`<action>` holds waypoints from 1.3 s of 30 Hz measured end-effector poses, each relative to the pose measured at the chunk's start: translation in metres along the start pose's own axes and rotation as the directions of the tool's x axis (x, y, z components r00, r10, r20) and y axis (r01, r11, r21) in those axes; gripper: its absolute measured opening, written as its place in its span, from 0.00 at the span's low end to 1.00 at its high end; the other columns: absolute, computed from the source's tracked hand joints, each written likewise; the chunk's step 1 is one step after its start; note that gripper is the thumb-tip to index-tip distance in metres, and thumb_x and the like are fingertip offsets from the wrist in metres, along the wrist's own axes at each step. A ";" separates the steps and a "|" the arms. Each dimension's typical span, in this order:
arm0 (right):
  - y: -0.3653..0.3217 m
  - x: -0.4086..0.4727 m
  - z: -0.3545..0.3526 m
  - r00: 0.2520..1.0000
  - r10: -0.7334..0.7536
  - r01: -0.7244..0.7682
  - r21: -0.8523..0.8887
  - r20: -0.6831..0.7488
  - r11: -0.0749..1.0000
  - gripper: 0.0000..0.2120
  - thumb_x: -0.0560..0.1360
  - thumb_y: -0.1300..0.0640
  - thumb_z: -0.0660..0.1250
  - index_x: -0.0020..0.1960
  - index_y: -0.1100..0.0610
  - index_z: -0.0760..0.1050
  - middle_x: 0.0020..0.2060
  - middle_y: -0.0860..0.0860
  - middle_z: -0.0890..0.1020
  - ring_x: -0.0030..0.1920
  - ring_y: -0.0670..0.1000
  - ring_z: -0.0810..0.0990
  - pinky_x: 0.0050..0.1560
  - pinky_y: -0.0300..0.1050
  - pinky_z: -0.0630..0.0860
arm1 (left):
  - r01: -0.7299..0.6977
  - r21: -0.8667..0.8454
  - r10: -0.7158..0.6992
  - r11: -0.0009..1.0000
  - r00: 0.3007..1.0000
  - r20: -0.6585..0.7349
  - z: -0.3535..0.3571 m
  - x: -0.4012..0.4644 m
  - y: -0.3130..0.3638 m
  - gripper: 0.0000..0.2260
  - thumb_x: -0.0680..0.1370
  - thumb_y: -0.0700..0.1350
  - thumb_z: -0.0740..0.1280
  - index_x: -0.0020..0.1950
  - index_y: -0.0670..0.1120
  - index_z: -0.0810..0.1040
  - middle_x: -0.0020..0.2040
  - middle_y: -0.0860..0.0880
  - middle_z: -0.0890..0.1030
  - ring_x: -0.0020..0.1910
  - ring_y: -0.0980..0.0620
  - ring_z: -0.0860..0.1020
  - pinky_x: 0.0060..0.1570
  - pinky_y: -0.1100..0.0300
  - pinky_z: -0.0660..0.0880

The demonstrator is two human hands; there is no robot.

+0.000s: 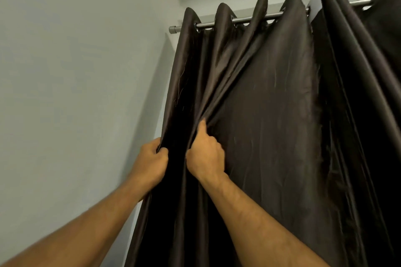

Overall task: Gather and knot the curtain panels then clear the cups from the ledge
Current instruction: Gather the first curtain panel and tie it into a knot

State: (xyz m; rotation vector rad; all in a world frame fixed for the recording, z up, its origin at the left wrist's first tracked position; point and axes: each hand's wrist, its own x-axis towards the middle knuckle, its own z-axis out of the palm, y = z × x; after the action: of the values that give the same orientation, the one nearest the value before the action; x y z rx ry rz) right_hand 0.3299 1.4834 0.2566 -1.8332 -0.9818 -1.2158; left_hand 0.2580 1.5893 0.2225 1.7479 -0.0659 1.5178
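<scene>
As both arms reach up, left hand (150, 159) and right hand (205, 155) apparently pinch curtain (271, 104) folds.

No words, numbers or signs to read anywhere, not on the curtain (271, 104), rod (249, 20) or wall (76, 71).

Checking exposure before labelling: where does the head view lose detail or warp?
Head view: the dark brown satin curtain sinks to black between folds by the left hand and right hand; the metal curtain rod bows from wide-angle distortion.
</scene>
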 end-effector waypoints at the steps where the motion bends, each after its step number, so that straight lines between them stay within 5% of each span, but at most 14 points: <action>1: -0.008 0.003 0.005 0.999 -0.026 0.025 0.021 0.046 0.999 0.39 0.81 0.59 0.63 0.84 0.55 0.43 0.59 0.60 0.82 0.58 0.61 0.81 0.59 0.55 0.76 | 0.004 -0.038 -0.003 0.999 1.000 0.022 -0.001 0.000 0.000 0.13 0.81 0.39 0.59 0.50 0.46 0.84 0.43 0.39 0.85 0.39 0.40 0.83 0.40 0.52 0.78; 7: -0.016 0.024 0.001 0.944 -0.138 0.055 0.270 0.300 0.961 0.37 0.76 0.60 0.64 0.83 0.52 0.57 0.74 0.57 0.73 0.73 0.59 0.73 0.73 0.56 0.71 | -0.063 -0.212 0.065 0.975 0.998 -0.002 0.003 0.000 -0.004 0.09 0.84 0.49 0.63 0.58 0.51 0.83 0.47 0.53 0.87 0.47 0.57 0.85 0.43 0.65 0.78; 11: 0.016 0.023 -0.020 0.948 -0.081 -0.095 0.516 0.308 0.851 0.19 0.67 0.52 0.67 0.56 0.52 0.84 0.52 0.49 0.88 0.55 0.50 0.86 0.65 0.56 0.79 | -0.119 -0.039 0.121 0.992 0.991 0.054 0.007 0.007 -0.006 0.08 0.81 0.46 0.68 0.59 0.53 0.81 0.48 0.55 0.86 0.48 0.55 0.85 0.51 0.53 0.82; 13: 0.029 0.013 -0.040 0.989 -0.017 -0.050 0.446 0.146 0.894 0.10 0.72 0.51 0.68 0.48 0.52 0.85 0.45 0.44 0.87 0.52 0.45 0.85 0.65 0.52 0.78 | -0.112 0.009 0.111 0.994 0.991 0.070 0.011 0.007 -0.003 0.09 0.81 0.41 0.67 0.57 0.53 0.81 0.45 0.53 0.86 0.44 0.53 0.85 0.47 0.52 0.83; 14: 0.039 0.010 -0.051 0.998 0.010 0.007 0.285 -0.060 0.959 0.09 0.73 0.49 0.69 0.49 0.51 0.85 0.45 0.43 0.86 0.56 0.45 0.82 0.68 0.50 0.75 | -0.112 0.023 0.110 0.993 0.991 0.070 0.012 0.007 -0.002 0.09 0.81 0.39 0.66 0.55 0.52 0.81 0.43 0.52 0.85 0.39 0.53 0.84 0.42 0.55 0.82; 16: 0.061 0.012 -0.070 0.878 0.037 -0.095 -0.098 -0.478 0.991 0.21 0.73 0.44 0.70 0.62 0.53 0.78 0.63 0.51 0.79 0.73 0.54 0.70 0.75 0.55 0.63 | -0.110 0.036 0.107 0.993 0.993 0.057 0.012 0.005 -0.002 0.09 0.80 0.38 0.66 0.52 0.51 0.81 0.38 0.51 0.84 0.32 0.53 0.82 0.33 0.59 0.77; 17: 0.073 0.016 -0.079 0.814 0.146 -0.263 -0.134 -0.562 0.955 0.32 0.73 0.42 0.71 0.72 0.56 0.70 0.73 0.57 0.70 0.78 0.59 0.62 0.77 0.61 0.58 | -0.111 0.041 0.109 0.993 0.993 0.053 0.013 0.005 -0.003 0.09 0.80 0.37 0.66 0.53 0.50 0.81 0.38 0.51 0.84 0.31 0.53 0.82 0.32 0.60 0.77; 19: 0.090 0.024 -0.101 0.727 0.493 -0.548 0.029 -0.478 0.836 0.51 0.73 0.42 0.74 0.82 0.60 0.48 0.81 0.63 0.56 0.80 0.66 0.58 0.78 0.66 0.57 | -0.117 0.044 0.115 0.992 0.992 0.057 0.012 0.005 -0.004 0.10 0.80 0.37 0.65 0.56 0.50 0.81 0.42 0.51 0.85 0.34 0.53 0.83 0.35 0.60 0.78; 22: 0.099 0.029 -0.118 0.729 0.640 -0.625 0.147 -0.244 0.767 0.49 0.77 0.54 0.72 0.83 0.59 0.40 0.72 0.63 0.72 0.68 0.65 0.76 0.67 0.61 0.74 | -0.113 0.026 0.112 0.993 0.992 0.067 0.012 0.006 -0.006 0.12 0.81 0.37 0.65 0.60 0.50 0.80 0.42 0.50 0.85 0.30 0.54 0.81 0.32 0.61 0.77; 25: 0.079 0.034 -0.105 0.859 0.475 -0.478 0.034 -0.190 0.878 0.34 0.78 0.62 0.67 0.80 0.57 0.57 0.63 0.61 0.80 0.62 0.63 0.80 0.64 0.60 0.78 | -0.122 -0.021 0.123 0.992 0.989 0.081 0.015 0.005 -0.004 0.17 0.81 0.36 0.63 0.65 0.51 0.79 0.37 0.47 0.84 0.24 0.56 0.76 0.25 0.64 0.72; 29: 0.036 0.052 -0.077 0.958 0.283 -0.284 -0.034 -0.041 0.958 0.38 0.79 0.59 0.65 0.83 0.55 0.50 0.65 0.63 0.78 0.63 0.66 0.78 0.64 0.59 0.76 | -0.150 -0.062 0.155 0.987 0.984 0.086 0.016 0.002 0.004 0.23 0.82 0.35 0.60 0.72 0.56 0.75 0.41 0.48 0.84 0.25 0.55 0.75 0.27 0.63 0.75; 32: 0.002 0.067 -0.060 0.989 0.148 -0.147 -0.062 0.022 0.987 0.35 0.78 0.60 0.64 0.82 0.58 0.53 0.65 0.63 0.78 0.64 0.66 0.78 0.64 0.57 0.76 | -0.183 -0.111 0.193 0.977 0.976 0.095 0.009 0.003 0.012 0.25 0.81 0.35 0.60 0.73 0.59 0.73 0.45 0.49 0.85 0.30 0.53 0.81 0.31 0.59 0.79; 35: -0.036 0.074 -0.042 0.990 -0.014 0.022 -0.051 0.143 0.998 0.32 0.79 0.64 0.64 0.81 0.60 0.57 0.68 0.62 0.77 0.67 0.65 0.76 0.68 0.55 0.75 | -0.213 -0.167 0.227 0.963 0.971 0.070 0.000 0.009 0.018 0.23 0.80 0.37 0.64 0.72 0.57 0.72 0.52 0.52 0.84 0.47 0.53 0.85 0.48 0.57 0.83; 39: -0.048 0.090 -0.042 0.968 -0.097 0.077 0.094 0.231 0.993 0.33 0.77 0.68 0.60 0.81 0.59 0.61 0.70 0.63 0.76 0.67 0.66 0.76 0.69 0.57 0.75 | -0.194 -0.184 0.208 0.964 0.976 0.061 -0.008 0.017 0.022 0.23 0.79 0.35 0.66 0.69 0.57 0.72 0.51 0.50 0.84 0.45 0.53 0.85 0.42 0.61 0.82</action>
State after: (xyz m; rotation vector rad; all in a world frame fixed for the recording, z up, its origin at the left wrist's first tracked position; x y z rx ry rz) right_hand 0.2948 1.4874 0.3617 -1.9140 -1.2380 -1.0060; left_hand 0.2443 1.5865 0.2478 1.6975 -0.4188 1.5336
